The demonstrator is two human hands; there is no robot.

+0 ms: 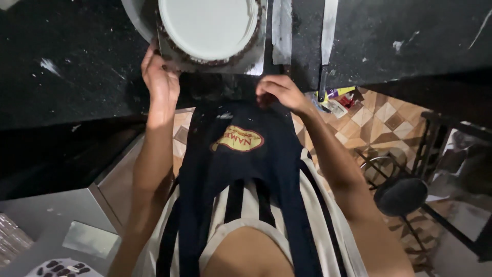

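On the black stone counter [77, 66], flecked with white smears, a round cake [207, 25] sat with a smooth, flat white top and a dark crumbly rim, resting on a square silver board [254, 64] at the counter's near edge. The left hand [160, 84] was pressed against the board's near-left corner, fingers curled up along its edge; whether it truly pinched the board could not be told. The right hand [279, 92] hung just below the counter edge, its fingers bent loosely inward and closed on nothing visible, apart from the board. Just right of the cake lay a flat metal scraper [281, 28], and beside that a long palette knife [327, 36] with a dark handle pointing toward the person. A dark apron [241, 169] with an oval badge covered a striped shirt. Lower right stood a round black stool [401, 196] on a patterned tile floor [376, 115].
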